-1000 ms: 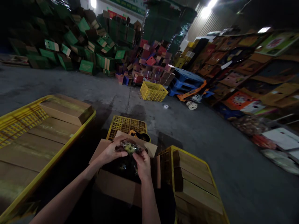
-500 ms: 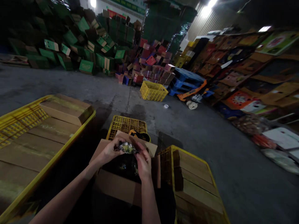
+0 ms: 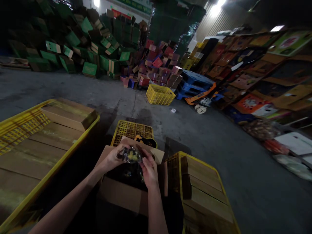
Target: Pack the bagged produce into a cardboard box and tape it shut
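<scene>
film-wrapped packet point(image 3: 133, 156), held in left hand point(image 3: 114, 160), grip of right hand point(image 3: 150, 170) unclear, seems light, slippery, best pinched by its ends.

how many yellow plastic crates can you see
4: a left crate and right crate, both holding cartons; middle crate, just beyond the open box; far crate, on the floor by blue pallets. Others may be hidden.
</scene>
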`<state>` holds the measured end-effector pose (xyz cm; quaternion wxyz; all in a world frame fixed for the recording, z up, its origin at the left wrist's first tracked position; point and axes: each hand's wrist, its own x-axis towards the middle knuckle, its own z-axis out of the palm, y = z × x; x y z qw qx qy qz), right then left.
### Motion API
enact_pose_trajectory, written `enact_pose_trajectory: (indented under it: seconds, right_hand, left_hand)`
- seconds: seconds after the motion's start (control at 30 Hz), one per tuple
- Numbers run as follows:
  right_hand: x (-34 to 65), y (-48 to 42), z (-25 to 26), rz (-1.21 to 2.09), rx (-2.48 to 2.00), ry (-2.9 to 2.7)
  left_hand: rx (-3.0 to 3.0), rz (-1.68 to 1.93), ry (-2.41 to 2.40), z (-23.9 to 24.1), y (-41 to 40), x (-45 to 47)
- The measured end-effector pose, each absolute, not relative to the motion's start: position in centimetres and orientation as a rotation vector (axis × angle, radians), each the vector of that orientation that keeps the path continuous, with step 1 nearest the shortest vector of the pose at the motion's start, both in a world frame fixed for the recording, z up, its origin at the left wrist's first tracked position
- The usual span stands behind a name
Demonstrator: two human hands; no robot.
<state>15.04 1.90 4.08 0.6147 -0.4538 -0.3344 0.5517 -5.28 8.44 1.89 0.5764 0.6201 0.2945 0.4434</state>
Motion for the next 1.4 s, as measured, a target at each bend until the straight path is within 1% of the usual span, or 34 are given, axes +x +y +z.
enact_pose_trajectory:
  seconds: [0.13, 0.37, 0.5, 0.67, 0.83, 1.07, 1.23, 1.4]
  right_hand:
    - [15.1, 1.9, 4.1, 1.198, -1.065, -0.747]
    - [15.7, 2.3, 3.0, 1.05, -1.077, -0.761]
    - [15.7, 2.3, 2.9, 1.006, -1.092, -0.855]
    - [15.3, 2.3, 3.4, 1.046, -1.072, -0.878]
    - [15.1, 2.5, 3.5, 1.08, -1.017, -0.834]
    - [14.2, 1.6, 4.5, 1.28, -1.119, -0.892]
    - [14.4, 1.7, 4.2, 1.272, -1.142, -0.859]
    - [14.8, 2.1, 3.4, 1.262, -1.094, -0.714]
  left_hand:
    - [1.492, 1.054, 0.662, 1.8, 8.4, -5.2]
    - [1.458, 0.9, 0.541, 3.6, 7.9, -5.1]
    - [1.518, 0.915, 0.627, 3.9, 8.0, -5.2]
    - [1.531, 0.994, 0.756, 3.1, 8.3, -5.1]
    - [1.527, 1.037, 0.775, 2.8, 8.4, -5.2]
    - [1.471, 0.994, 0.698, 2.7, 8.6, -5.2]
    - [1.423, 1.003, 0.624, 2.3, 8.7, -5.0]
    - [1.398, 0.978, 0.675, 1.9, 8.9, -4.9]
